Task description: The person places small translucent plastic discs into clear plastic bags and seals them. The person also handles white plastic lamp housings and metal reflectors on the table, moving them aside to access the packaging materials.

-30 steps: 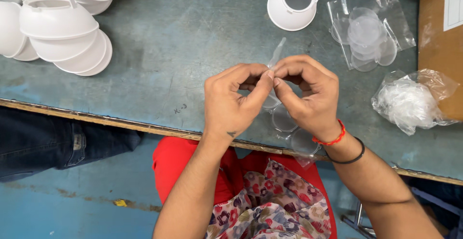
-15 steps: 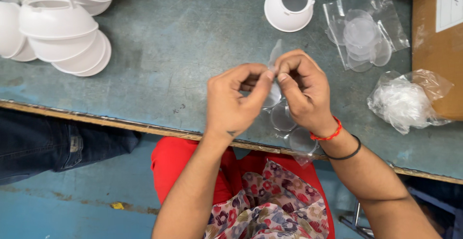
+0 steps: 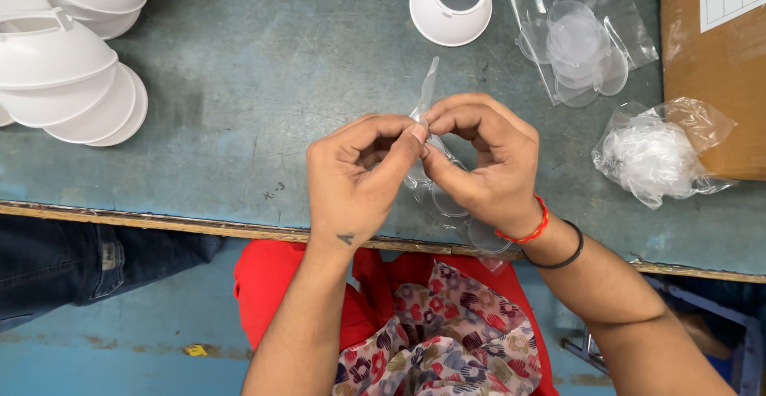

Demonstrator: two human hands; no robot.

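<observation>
Both hands low over desk [image 3: 239,85] edge, left hand [image 3: 355,180] and right hand [image 3: 479,164] pinched, grip closed on mouth of clear bag [image 3: 427,97], thumbs meeting to part film; discs [image 3: 487,236] hanging inside; white funnel [image 3: 451,1] beyond.

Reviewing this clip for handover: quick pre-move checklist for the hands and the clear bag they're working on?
1. Both hands on the clear plastic bag: ok, left hand and right hand pinch its upper part together.
2. Bag mouth open: cannot tell, fingertips cover it.
3. Clear discs inside the held bag: ok, round shapes show below the right hand.
4. White funnel-shaped part within view on the table: ok, upright, untouched.
5. Second bag of clear discs: ok, lying flat, apart from the hands.
6. Stacked white shells: ok, off to the left.
</observation>
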